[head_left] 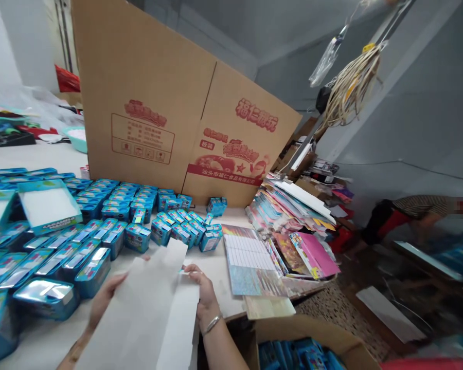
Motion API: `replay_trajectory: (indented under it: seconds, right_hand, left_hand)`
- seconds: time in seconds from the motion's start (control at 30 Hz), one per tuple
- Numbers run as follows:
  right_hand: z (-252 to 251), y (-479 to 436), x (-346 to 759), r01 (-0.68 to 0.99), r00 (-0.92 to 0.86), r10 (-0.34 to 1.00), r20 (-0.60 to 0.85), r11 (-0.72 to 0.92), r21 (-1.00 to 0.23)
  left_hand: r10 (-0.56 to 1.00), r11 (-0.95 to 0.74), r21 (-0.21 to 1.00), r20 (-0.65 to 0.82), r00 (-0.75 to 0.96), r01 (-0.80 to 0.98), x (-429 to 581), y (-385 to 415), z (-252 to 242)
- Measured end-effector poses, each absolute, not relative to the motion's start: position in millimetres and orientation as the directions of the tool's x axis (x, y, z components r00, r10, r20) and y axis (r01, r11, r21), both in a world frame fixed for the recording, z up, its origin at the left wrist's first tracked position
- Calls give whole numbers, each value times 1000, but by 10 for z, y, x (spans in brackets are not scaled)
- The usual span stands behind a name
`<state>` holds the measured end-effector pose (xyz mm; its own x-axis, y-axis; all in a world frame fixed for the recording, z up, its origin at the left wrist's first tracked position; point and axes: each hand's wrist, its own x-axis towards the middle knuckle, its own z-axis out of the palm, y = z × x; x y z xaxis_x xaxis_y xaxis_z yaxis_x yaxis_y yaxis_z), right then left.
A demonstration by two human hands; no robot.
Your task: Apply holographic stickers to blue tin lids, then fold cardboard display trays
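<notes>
A white flat cardboard blank [142, 303] with flaps stands tilted between my two hands, its plain side toward me. My left hand [110, 290] is closed on its left edge, the fingertips partly hidden behind the sheet. At the right edge, my right hand [205, 290] pinches a folded flap and wears a silver bracelet on the wrist. Rows of small blue packs [88, 270] cover the table to the left of the blank. Just beyond it sits a smaller cluster of blue packs [189, 226].
A large brown carton [146, 77] stands upright across the back. Two open blue display boxes [50, 205] rest on the packs. Stacked printed sheets [289, 205] lie right, beside pink card [316, 254]. Below is an open carton [304, 329] holding blue packs. A person [420, 216] bends far right.
</notes>
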<state>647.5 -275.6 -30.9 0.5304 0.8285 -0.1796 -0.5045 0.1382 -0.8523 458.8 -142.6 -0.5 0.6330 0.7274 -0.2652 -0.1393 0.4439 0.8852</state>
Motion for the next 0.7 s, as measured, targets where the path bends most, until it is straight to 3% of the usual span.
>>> replay_trajectory:
  seconds: [0.13,0.2,0.37,0.53,0.7]
  right_hand:
    - [-330,-2617,6393,-255,677,728,-106,98,-962]
    - [-362,-2532,6356,-153,745,664,-63,78,-985]
    - [-388,-2326,6326,112,783,621,26,-100,-989]
    - [-277,-2318,6387,388,630,776,36,-274,-880]
    - [-62,-2273,6469,718,337,941,-17,-269,-642]
  left_hand:
    - [785,71,990,21,620,-123,4934,-1607,22]
    - [842,-34,998,56,536,-51,5063,-1660,-94]
    - [955,31,1000,-31,296,6,5082,-1625,-380]
    - [863,43,997,-68,501,61,4959,-1467,-337]
    - [823,11,996,-61,565,92,4997,-1470,-355]
